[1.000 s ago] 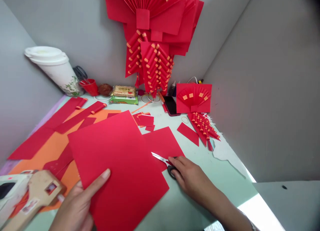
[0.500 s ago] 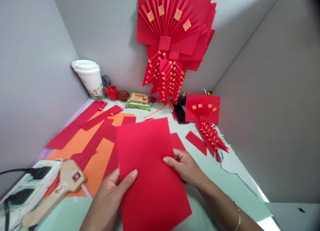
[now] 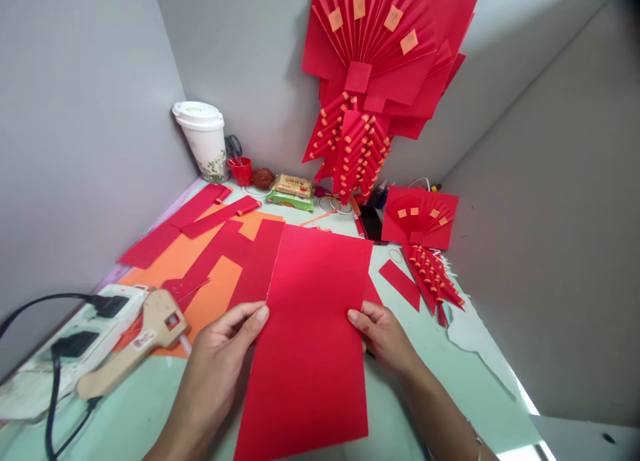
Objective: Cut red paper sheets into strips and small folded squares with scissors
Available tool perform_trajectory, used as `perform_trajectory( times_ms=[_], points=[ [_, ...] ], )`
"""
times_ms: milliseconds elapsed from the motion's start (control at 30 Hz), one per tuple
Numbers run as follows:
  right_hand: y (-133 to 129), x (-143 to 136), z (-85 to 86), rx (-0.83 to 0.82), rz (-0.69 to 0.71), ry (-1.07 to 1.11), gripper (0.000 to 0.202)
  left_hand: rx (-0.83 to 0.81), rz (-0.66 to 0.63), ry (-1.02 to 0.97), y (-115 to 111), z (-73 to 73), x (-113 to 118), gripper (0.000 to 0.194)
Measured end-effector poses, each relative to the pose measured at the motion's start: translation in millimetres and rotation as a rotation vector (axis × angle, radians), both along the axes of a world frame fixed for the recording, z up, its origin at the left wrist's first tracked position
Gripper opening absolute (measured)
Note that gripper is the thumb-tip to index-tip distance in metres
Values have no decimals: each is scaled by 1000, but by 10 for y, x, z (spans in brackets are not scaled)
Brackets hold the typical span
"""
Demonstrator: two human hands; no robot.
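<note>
A plain red sheet of paper (image 3: 315, 334) is held up above the table between my two hands, its long sides running away from me. My left hand (image 3: 220, 354) pinches its left edge, thumb on top. On the opposite edge, my right hand (image 3: 385, 334) grips it with the thumb in front and the fingers folded behind. Left of the sheet lie red paper strips (image 3: 207, 254) on orange paper (image 3: 225, 281). A small red paper rectangle (image 3: 400, 284) rests to the right.
A hot glue gun (image 3: 150, 338) and a power strip (image 3: 75, 348) with black cords occupy the left. Behind stand a white cup (image 3: 204, 144), a small red cup (image 3: 241, 172) and a phone (image 3: 371, 222). Red fan-and-firecracker decorations (image 3: 380, 68) hang on the wall; another (image 3: 420, 218) stands at right.
The red sheet has turned clockwise and shifted right. My left hand has moved right and up, its thumb now nearer the sheet's edge. The whole view has shifted somewhat.
</note>
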State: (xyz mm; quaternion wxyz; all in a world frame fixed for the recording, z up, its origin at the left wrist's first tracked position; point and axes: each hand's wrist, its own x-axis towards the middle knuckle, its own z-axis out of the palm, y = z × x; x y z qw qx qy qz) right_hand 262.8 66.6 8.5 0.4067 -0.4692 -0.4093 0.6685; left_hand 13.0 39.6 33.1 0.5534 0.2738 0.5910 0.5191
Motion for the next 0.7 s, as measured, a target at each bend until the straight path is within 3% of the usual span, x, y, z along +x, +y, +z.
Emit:
perform_trajectory(
  times_ms=[333, 500, 700],
  points=[
    [116, -34, -143, 73, -316, 92, 32, 30, -239, 13, 24, 42, -18, 39],
    [193, 141, -85, 158, -456, 129, 35, 59, -214, 159, 60, 52, -32, 25],
    [301, 505, -35, 222, -530, 84, 28, 72, -218, 233, 44, 105, -55, 28]
  ],
)
